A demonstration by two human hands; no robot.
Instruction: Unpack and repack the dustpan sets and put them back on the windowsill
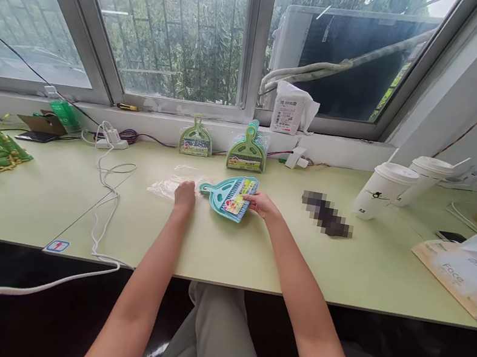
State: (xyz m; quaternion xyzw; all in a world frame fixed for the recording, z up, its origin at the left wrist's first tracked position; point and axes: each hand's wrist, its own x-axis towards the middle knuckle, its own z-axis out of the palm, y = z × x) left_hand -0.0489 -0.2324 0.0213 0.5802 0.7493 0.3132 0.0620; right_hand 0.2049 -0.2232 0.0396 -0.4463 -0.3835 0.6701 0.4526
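The left hand (pixel 184 195) is curled shut on a clear bag (pixel 170 186) lying flat on the green surface (pixel 252 255); the right hand (pixel 263 205) pinches the far edge of a teal dustpan (pixel 228 196) just beside the bag; two green dustpans (pixel 247 150) lean against the sill behind; paper cups (pixel 384 189) stand well apart to the right.

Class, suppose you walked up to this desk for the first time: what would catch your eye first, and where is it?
The teal dustpan set at the desk's middle stands out, the right hand gripping its right edge and the left hand resting on a clear plastic bag beside it. Behind, two green dustpan sets lean against the windowsill, and two white paper cups stand to the right.
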